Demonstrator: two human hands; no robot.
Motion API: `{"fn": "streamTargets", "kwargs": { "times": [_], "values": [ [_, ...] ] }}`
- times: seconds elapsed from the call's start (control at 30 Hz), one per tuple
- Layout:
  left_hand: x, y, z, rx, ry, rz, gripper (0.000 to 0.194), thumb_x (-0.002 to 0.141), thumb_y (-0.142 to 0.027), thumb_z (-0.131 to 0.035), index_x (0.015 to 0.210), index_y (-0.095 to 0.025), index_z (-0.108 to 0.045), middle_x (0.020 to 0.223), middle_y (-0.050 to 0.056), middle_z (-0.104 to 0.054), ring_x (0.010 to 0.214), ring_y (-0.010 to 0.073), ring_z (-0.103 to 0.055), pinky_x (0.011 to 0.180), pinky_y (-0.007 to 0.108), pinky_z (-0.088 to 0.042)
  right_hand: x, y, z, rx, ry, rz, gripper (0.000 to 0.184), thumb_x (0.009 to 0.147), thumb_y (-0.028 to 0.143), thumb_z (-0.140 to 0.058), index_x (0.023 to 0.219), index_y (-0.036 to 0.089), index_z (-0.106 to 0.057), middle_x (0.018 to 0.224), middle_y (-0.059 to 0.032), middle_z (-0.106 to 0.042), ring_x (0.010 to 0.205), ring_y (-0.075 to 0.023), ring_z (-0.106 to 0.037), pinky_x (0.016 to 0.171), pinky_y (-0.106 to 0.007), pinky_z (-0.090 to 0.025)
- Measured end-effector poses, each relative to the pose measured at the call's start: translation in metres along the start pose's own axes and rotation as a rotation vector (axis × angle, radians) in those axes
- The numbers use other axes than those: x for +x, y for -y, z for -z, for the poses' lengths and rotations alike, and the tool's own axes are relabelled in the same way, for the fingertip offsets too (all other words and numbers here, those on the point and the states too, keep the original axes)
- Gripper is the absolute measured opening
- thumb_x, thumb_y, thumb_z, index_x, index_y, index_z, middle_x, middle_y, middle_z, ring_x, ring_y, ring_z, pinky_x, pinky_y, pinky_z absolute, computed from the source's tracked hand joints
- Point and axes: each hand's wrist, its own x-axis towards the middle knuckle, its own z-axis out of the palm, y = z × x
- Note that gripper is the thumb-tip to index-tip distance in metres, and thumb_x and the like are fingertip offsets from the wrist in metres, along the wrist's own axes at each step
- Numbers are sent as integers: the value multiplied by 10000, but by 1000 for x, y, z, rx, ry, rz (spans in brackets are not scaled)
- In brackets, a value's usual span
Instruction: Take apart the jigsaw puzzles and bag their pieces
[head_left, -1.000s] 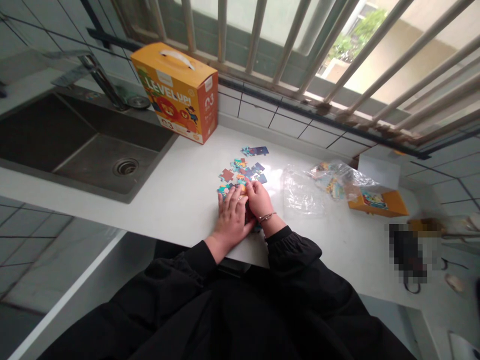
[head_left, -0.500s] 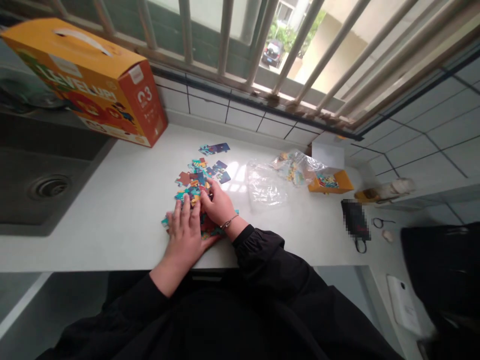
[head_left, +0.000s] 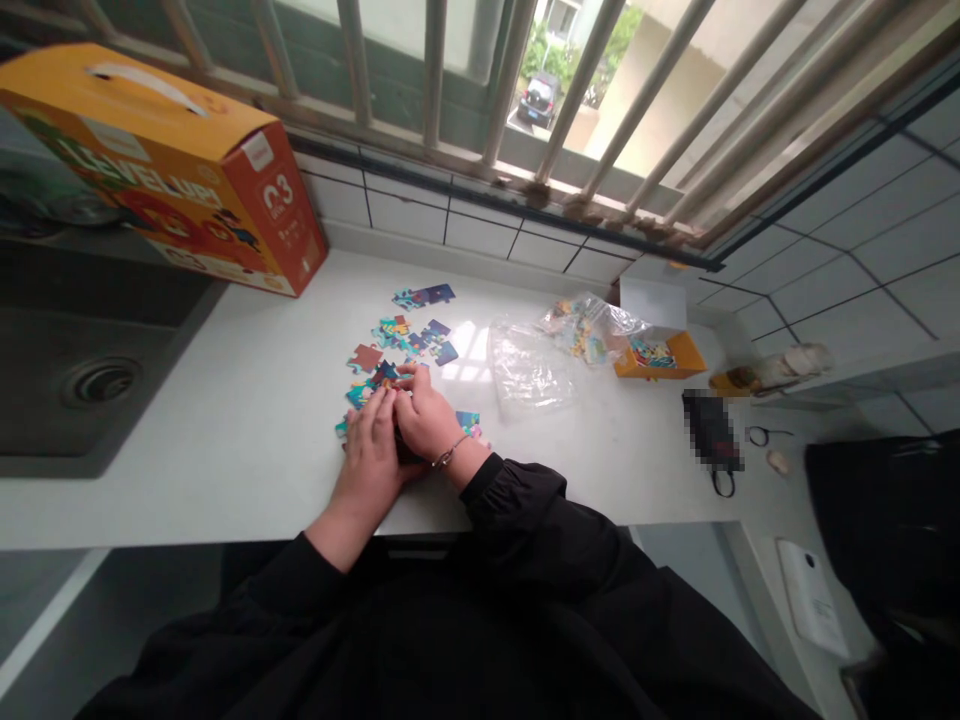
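Note:
My left hand (head_left: 367, 455) and my right hand (head_left: 430, 418) meet over the near part of a spread of jigsaw puzzle pieces. Both have their fingers curled in, closed round puzzle pieces (head_left: 384, 374) that my fingers mostly cover. Teal pieces (head_left: 468, 420) peek out beside my right wrist, and a few more show left of my left fingers. Just beyond the hands lie a reddish-brown piece (head_left: 365, 358), dark blue pieces (head_left: 445, 352) and a small teal and orange cluster (head_left: 393, 328). Farthest back is a purple-blue strip of pieces (head_left: 431, 295).
A crumpled clear plastic bag (head_left: 529, 365) lies to the right, near an open yellow box (head_left: 679, 358) with pieces inside. At the back left stands a large orange carton (head_left: 187, 180) beside the sink (head_left: 45, 465). Window bars (head_left: 435, 80) run behind the white counter (head_left: 247, 400).
My hands have drawn closer together, and my left fingers have gone from spread flat to curled. Pieces right of my right wrist show more. The view has shifted slightly.

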Motion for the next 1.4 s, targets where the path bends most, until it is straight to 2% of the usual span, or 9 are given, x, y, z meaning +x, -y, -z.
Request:
{"fn": "streamTargets", "kwargs": {
  "times": [0.1, 0.2, 0.3, 0.57, 0.7, 0.87, 1.07, 1.27, 1.4],
  "values": [
    [-1, -1, -1, 13, -5, -1, 1383, 603, -164, -1024, 1705, -158, -189, 1580, 291, -482, 1481, 502, -488, 1255, 711, -366, 0, 0, 0, -1, -21, -29, 592, 1129, 469, -391, 1640, 178, -327, 1212, -118, -772, 1191, -292, -739, 1060, -441, -551],
    [-2, -2, -3, 22, -34, 5, 1330, 579, -189, -1039, 1652, -137, -256, 1486, 268, -515, 1412, 503, -531, 1219, 682, -437, 2, 1, 0, -23, -3, -25, 512, 1123, 546, -413, 1494, 225, -563, 1205, -98, -782, 1196, -271, -731, 1064, -409, -538],
    [0, -4, -1, 27, -50, 16, 1247, 585, -207, -1041, 1597, -140, -316, 1474, 257, -503, 1372, 478, -554, 1203, 655, -471, 4, 0, 1, -11, 3, -9, 359, 1113, 477, -452, 1273, 273, -701, 1209, -47, -787, 1157, -216, -726, 1046, -354, -531],
    [1, -9, 5, 43, -17, 3, 1091, 618, -254, -1046, 1508, -154, -423, 1620, 295, -391, 1508, 489, -434, 1252, 647, -412, 5, -12, 4, 35, -19, -65, 228, 1062, 437, -492, 1183, 265, -582, 906, 16, -749, 796, -166, -712, 787, -284, -544],
    [-2, -9, 3, 8, -45, -35, 1125, 654, -277, -1030, 1549, -160, -358, 1646, 304, -369, 1557, 484, -381, 1292, 663, -348, 6, -10, 5, -2, 12, -59, 232, 1081, 472, -458, 1126, 263, -548, 876, 5, -719, 851, -200, -715, 835, -317, -542],
    [-4, -7, 0, 12, -69, -43, 1141, 797, -285, -912, 1667, -130, -190, 1666, 323, -350, 1597, 472, -333, 1308, 686, -300, 1, 3, 3, -50, 78, -8, 352, 1138, 513, -335, 1206, 260, -569, 1076, -63, -750, 1069, -236, -727, 978, -363, -530],
    [-7, -3, -7, 1, -145, 5, 849, 1030, -235, -574, 1735, -127, -113, 1665, 309, -351, 1617, 406, -325, 1300, 652, -335, -15, 14, 8, -158, 214, 119, 507, 1145, 566, -302, 1495, 258, -500, 1241, -104, -767, 1120, -285, -745, 1016, -410, -535],
    [-7, -2, -5, -1, -134, 52, 773, 1087, -209, -498, 1740, -159, -86, 1722, 302, -264, 1661, 395, -240, 1325, 650, -292, -21, 6, 17, -193, 324, 194, 620, 1114, 605, -401, 1621, 248, -409, 1297, -122, -760, 1139, -325, -745, 1004, -431, -539],
    [-5, -2, 1, -46, -148, 20, 757, 1097, -201, -493, 1741, -170, -97, 1729, 298, -253, 1679, 372, -202, 1337, 623, -282, -25, -5, 26, -73, 410, 242, 732, 1073, 597, -525, 1668, 218, -334, 1379, -122, -731, 1179, -290, -736, 1043, -395, -536]
  ]
}}
